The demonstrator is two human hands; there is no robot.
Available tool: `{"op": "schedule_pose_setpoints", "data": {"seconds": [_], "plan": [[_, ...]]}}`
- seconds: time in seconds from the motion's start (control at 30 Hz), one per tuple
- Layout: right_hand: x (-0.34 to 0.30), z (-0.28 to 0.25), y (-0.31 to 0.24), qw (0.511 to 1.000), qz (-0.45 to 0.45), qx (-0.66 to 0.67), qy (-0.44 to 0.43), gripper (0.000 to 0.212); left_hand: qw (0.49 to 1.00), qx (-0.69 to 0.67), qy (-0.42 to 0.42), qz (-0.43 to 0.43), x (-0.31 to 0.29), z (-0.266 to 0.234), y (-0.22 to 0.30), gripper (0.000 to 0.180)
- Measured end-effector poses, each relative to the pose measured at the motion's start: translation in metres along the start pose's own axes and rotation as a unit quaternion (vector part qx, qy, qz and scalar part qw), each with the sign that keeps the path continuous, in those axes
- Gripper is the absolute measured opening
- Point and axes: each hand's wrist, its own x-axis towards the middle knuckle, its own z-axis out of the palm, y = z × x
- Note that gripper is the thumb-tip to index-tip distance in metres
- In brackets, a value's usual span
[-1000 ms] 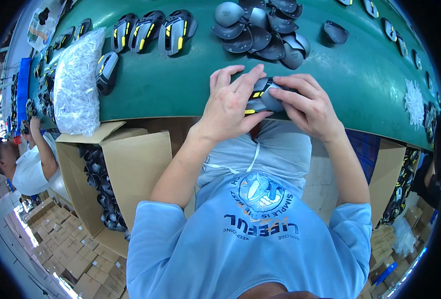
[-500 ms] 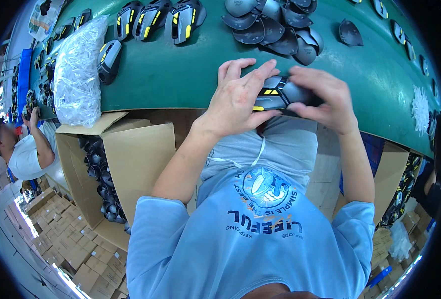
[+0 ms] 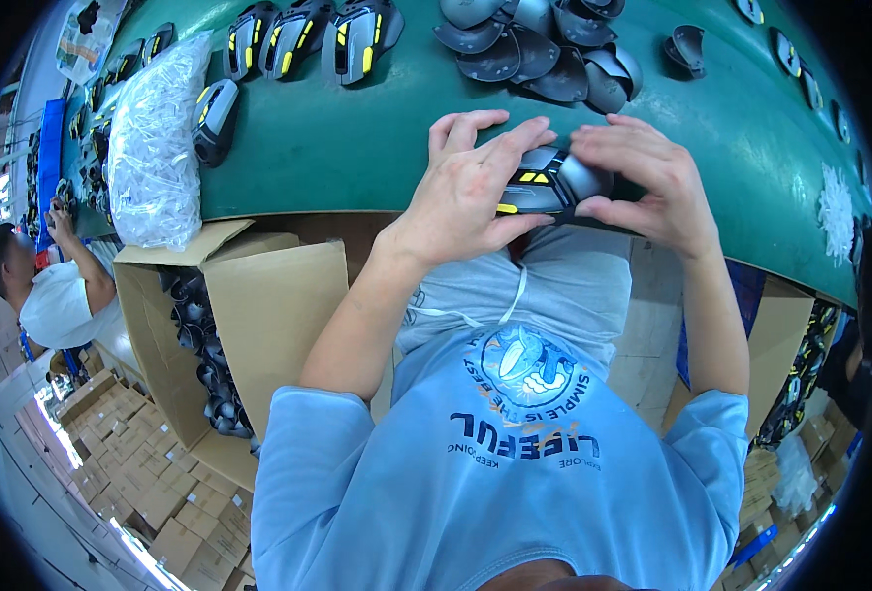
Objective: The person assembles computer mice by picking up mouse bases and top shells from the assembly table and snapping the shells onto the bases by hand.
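Note:
Low over the green table's near edge, I hold a black-and-grey moulded plastic shell [image 3: 536, 179] with yellow inserts. My left hand [image 3: 463, 195] is closed round its left end, the fingers over the far side and the thumb along the near side. At the other end my right hand [image 3: 654, 189] grips a smooth, rounded grey cap [image 3: 585, 176] that sits against the shell. Fingers hide the shell's left end and part of the cap. Beyond my hands lies a pile of dark grey curved caps [image 3: 534, 54], with one loose cap [image 3: 687, 49] to its right.
Several finished-looking shells [image 3: 362, 41] stand along the table's far left. A clear bag of small translucent pieces [image 3: 158, 143] lies left, above an open carton [image 3: 276, 315] holding dark caps. White small parts [image 3: 835, 212] are heaped right. A co-worker [image 3: 57, 291] sits far left.
The loose cap at the upper right has tipped and now shows its hollow side. My right fingers have shifted slightly on the grey cap; my left hand keeps its grip. The co-worker's arm has moved.

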Motion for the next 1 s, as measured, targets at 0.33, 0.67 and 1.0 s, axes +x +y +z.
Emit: {"op": "schedule_pose_setpoints", "data": {"seconds": [0.33, 0.67, 1.0], "plan": [[-0.026, 0.019, -0.004, 0.999, 0.045, -0.029, -0.002, 0.054, 0.999, 0.029, 0.024, -0.013, -0.002, 0.0, 0.005, 0.089], [-0.078, 0.026, 0.028, 0.942, 0.154, 0.286, 0.085, 0.074, 0.977, 0.007, 0.188, 0.098, 0.012, 0.023, 0.035, 0.073], [-0.063, 0.061, 0.016, 0.763, 0.248, 0.414, 0.43, 0.04, 0.867, -0.46, 0.075, -0.179, 0.029, 0.015, 0.061, 0.059]]}}
